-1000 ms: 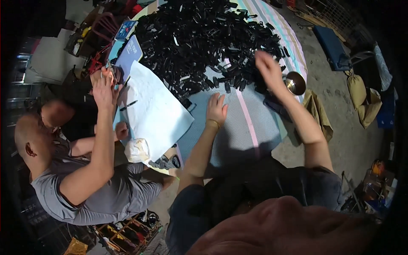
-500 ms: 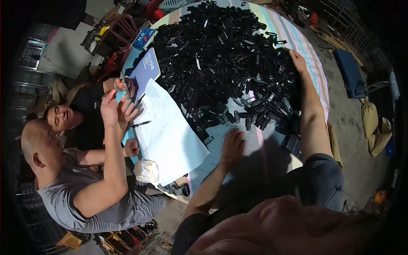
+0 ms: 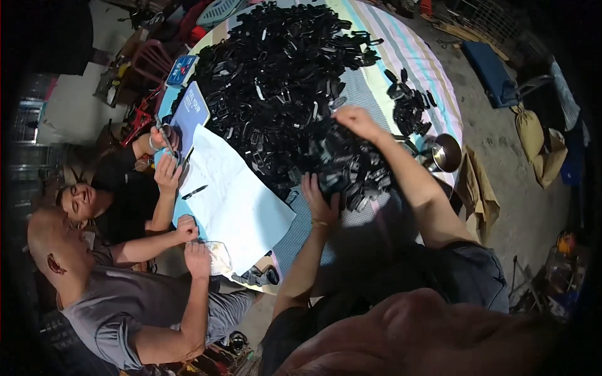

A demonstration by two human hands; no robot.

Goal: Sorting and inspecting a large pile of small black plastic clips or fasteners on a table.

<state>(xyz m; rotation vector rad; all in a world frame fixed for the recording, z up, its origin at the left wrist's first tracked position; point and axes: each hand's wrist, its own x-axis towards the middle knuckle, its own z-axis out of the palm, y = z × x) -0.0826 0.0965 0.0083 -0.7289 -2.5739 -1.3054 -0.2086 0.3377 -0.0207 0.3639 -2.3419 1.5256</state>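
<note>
A big heap of small black plastic pieces [image 3: 269, 81], many like elongated loops or buckles, covers much of the table. My left hand [image 3: 321, 203] touches the heap's near edge, fingers stretched and thumb apart. My right hand [image 3: 359, 120] is curled on the heap's right side, with loose pieces around and below it. Its fingertips are turned down and hidden, so whether a piece is inside is unclear. Between my hands some pieces look smeared by motion. A smaller group of black pieces [image 3: 411, 109] lies apart on the right.
A striped cloth [image 3: 433, 56] covers the round table. A shiny metal bowl [image 3: 441, 153] stands at its right edge. On the left lie a white sheet [image 3: 235, 200], a pen [image 3: 195, 192], a blue notebook [image 3: 191, 109] and a blue box [image 3: 181, 69]. Two people sit there, their hands near the sheet.
My right hand has swept left and nearer from the far right edge, pulling pieces inward and exposing cloth and the bowl. My left hand has moved left onto the heap's edge. A co-worker's hands have lowered.
</note>
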